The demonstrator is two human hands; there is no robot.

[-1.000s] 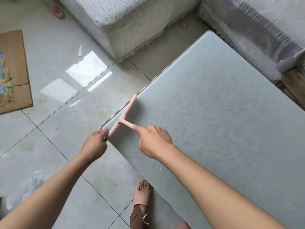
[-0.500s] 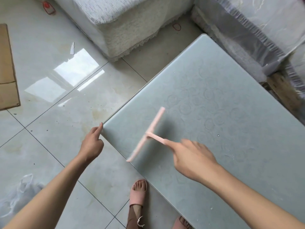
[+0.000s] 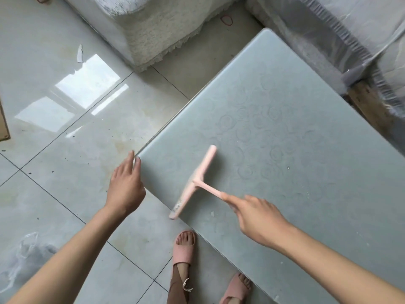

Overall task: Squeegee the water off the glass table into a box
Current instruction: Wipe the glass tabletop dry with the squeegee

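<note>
Slippers: two pink ones on the person's feet, on the floor at the near edge of the counter; the right one is partly under the glass edge.
Plastic bag: clear and crumpled, on the floor at near left.
Right hand: over the near part of the counter, clasping the end of the squeegee handle, with the index finger stretched along it.
Squeegee: pink and T-shaped, over the near left part of the counter. The handle points right toward the right hand. The blade runs near to far, and its near end juts just past the near edge of the glass. It is blurred, so I cannot tell whether the blade touches the glass.
Left hand: released, fingers straight, fingertips touching the left corner of the counter, left of the squeegee and apart from it.
Counter: frosted glass with a faint ring pattern, set at a slant, running from near to far right.
Droplets: a few small ones on the glass, right of the squeegee.
Floor: glossy pale tiles with dark specks and a bright window reflection.
Cardboard: a brown corner at the left edge.
Scrap: small and white, on the far floor.
Sofa: white textured cover, far, beyond the counter's left side.
Rubber band: red, on the floor just right of the sofa.
Covered furniture: wrapped in clear plastic, far right, beside the counter.
</note>
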